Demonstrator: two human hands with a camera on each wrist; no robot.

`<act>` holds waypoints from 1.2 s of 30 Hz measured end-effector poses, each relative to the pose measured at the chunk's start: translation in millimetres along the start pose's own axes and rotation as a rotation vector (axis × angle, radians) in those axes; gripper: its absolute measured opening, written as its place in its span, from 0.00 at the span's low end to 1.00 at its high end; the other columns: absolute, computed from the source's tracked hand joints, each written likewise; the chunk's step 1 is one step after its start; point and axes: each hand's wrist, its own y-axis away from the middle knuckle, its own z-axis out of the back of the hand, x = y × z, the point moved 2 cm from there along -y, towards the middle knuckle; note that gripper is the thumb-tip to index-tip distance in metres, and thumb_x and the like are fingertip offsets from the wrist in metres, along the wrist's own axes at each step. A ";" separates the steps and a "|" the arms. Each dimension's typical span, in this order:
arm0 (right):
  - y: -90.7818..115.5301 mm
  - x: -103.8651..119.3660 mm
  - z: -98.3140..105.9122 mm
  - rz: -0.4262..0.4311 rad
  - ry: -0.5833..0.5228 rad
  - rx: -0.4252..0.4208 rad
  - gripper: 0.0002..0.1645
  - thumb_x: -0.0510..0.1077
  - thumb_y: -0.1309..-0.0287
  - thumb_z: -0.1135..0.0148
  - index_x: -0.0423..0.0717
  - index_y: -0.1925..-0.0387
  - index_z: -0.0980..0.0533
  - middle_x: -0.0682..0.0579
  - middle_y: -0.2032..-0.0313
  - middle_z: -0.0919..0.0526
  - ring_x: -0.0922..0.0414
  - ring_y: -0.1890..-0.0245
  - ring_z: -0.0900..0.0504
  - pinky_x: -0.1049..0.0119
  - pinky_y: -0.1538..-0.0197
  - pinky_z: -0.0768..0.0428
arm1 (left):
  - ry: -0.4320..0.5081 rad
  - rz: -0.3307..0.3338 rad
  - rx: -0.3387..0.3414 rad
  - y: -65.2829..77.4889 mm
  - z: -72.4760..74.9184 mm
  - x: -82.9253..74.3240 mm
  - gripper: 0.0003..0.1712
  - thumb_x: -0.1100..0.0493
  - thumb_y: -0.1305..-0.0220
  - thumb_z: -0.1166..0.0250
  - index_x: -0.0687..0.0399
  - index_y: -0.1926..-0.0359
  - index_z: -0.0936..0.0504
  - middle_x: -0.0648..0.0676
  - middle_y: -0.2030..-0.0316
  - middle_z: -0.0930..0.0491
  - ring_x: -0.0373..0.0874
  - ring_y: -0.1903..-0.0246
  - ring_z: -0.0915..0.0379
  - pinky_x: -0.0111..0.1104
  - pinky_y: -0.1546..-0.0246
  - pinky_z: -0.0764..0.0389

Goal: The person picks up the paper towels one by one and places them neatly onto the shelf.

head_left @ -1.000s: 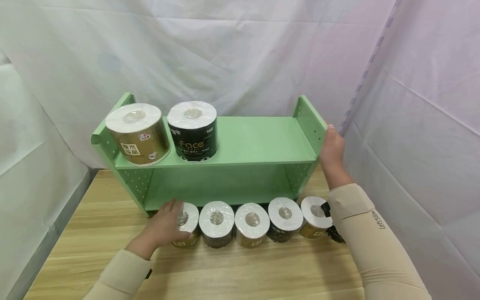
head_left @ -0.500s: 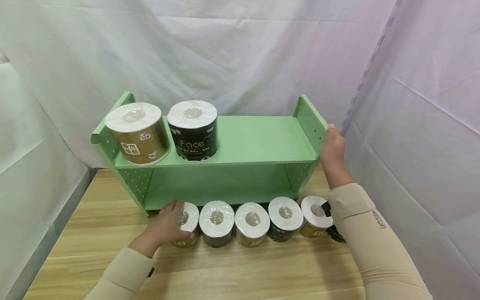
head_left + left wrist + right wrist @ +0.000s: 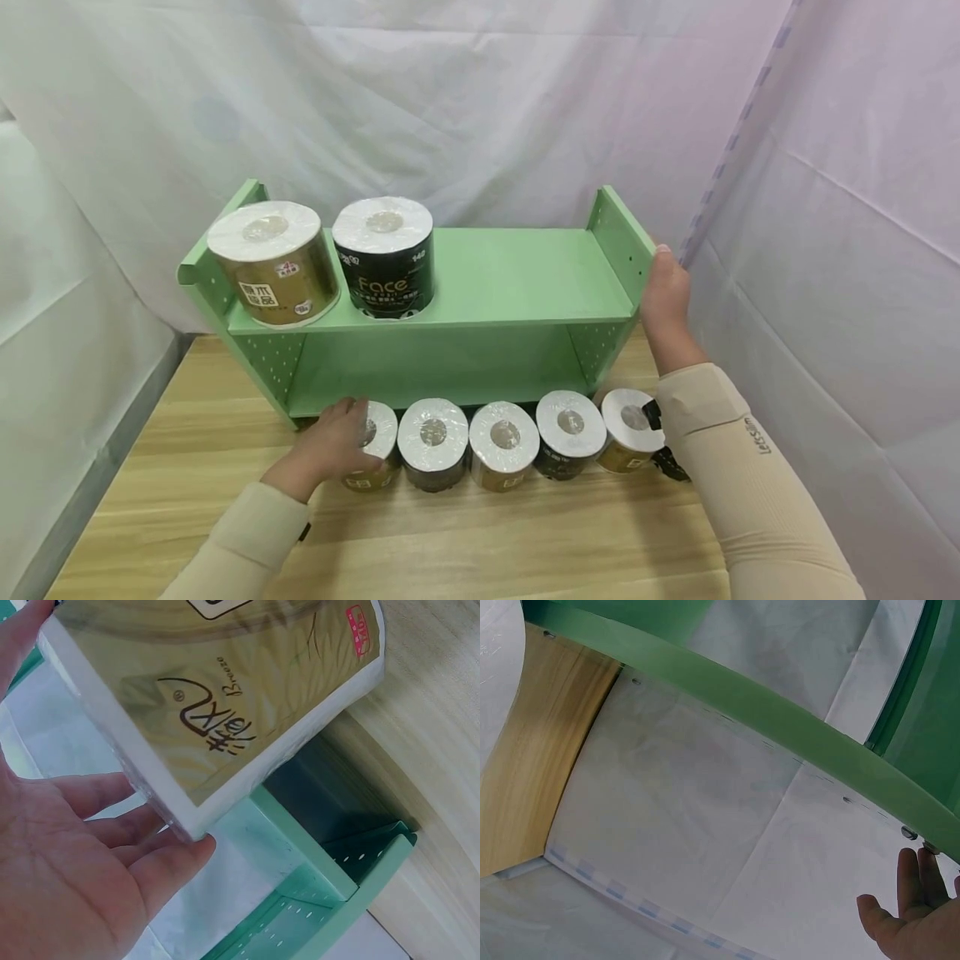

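My left hand (image 3: 333, 446) grips the leftmost toilet roll (image 3: 382, 429) in a row on the table, thumb toward the front and fingers toward the back. Up close, the left wrist view shows this toilet roll (image 3: 240, 712) in a gold wrapper with a white end, with fingertips at its edge. My right hand (image 3: 666, 296) lies against the outer face of the right side panel (image 3: 622, 250) of a green two-tier shelf (image 3: 525, 279). From the right wrist, the fingertips (image 3: 909, 862) touch this panel beside a screw, and the thumb stands away from it.
Several more toilet rolls (image 3: 433, 435), gold and dark, continue the row rightward before the shelf. On its upper board stand a gold roll (image 3: 288, 283) and a black roll (image 3: 390, 279). A wooden table (image 3: 450, 550) bears everything, with white curtains (image 3: 480, 108) behind and beside.
My left thumb has drawn in slightly across the front of the toilet roll. The right hand keeps its place at the shelf, and the rolls have not moved.
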 end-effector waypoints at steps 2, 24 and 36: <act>-0.8 0.4 0.2 0.001 -0.003 -0.002 0.34 0.58 0.29 0.68 0.36 0.53 0.24 0.50 0.68 0.27 0.63 0.72 0.31 0.70 0.65 0.29 | -0.014 -0.012 -0.014 -1.4 1.1 -0.3 0.55 0.46 0.62 0.23 0.76 0.39 0.35 0.73 0.46 0.31 0.71 0.45 0.35 0.58 0.45 0.29; 1.7 1.8 0.2 -0.029 0.015 0.016 0.35 0.60 0.30 0.69 0.37 0.56 0.25 0.48 0.65 0.25 0.63 0.71 0.29 0.70 0.65 0.28 | -0.034 0.040 -0.035 1.5 -4.1 -1.1 0.53 0.45 0.63 0.26 0.73 0.40 0.34 0.71 0.46 0.32 0.69 0.46 0.36 0.62 0.51 0.27; 2.7 3.3 1.1 0.006 -0.013 0.007 0.35 0.58 0.30 0.67 0.39 0.44 0.23 0.44 0.59 0.21 0.64 0.69 0.27 0.73 0.64 0.27 | -0.053 0.029 -0.080 1.3 -7.7 4.0 0.52 0.44 0.65 0.28 0.71 0.42 0.32 0.69 0.48 0.30 0.68 0.49 0.34 0.62 0.55 0.25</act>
